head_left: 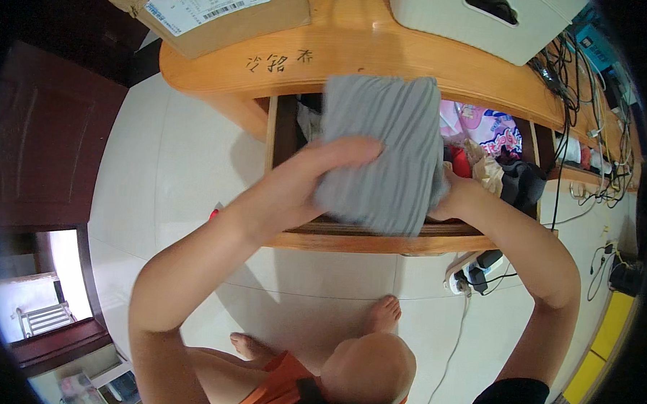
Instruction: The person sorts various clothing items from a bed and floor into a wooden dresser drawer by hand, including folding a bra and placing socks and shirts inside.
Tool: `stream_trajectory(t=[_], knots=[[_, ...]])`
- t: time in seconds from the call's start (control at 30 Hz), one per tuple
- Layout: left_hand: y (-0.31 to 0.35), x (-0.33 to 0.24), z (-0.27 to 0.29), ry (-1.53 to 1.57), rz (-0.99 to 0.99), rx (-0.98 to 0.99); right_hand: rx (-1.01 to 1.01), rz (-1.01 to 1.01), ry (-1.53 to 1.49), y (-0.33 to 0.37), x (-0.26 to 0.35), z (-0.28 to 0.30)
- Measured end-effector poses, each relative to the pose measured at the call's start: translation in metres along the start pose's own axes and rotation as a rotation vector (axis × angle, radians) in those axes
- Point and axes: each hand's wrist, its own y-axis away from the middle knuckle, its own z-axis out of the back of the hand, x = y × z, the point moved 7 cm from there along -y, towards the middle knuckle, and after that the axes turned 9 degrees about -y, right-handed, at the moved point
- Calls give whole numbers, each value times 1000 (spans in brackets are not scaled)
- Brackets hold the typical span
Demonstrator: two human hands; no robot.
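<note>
Between my two hands is a folded grey striped cloth [383,154], held above an open wooden drawer [379,242]. My left hand [317,173] grips its left side, thumb lying across the top face and the other fingers hidden underneath. At the lower right edge, my right hand [457,197] holds the cloth, its fingertips out of sight behind it. Inside the drawer, to the right of the cloth, lie a pink and purple printed packet [485,126], a red piece [458,162], a cream crumpled piece [487,171] and dark fabric [523,183].
On the wooden desk [345,48] stand a cardboard box [223,13] at left and a white bin [483,25] at right. Tangled black cables [570,83] hang at the right edge. A power strip [472,272] sits below the drawer, its cord trailing over the tiled floor.
</note>
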Motion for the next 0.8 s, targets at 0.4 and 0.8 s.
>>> stream_trajectory(t=[0.4, 0.8], knots=[[-83, 95, 51, -292, 222, -175, 31, 145, -163, 18, 6, 13], [-41, 71, 46, -1232, 645, -478, 19, -148, -359, -11, 14, 31]])
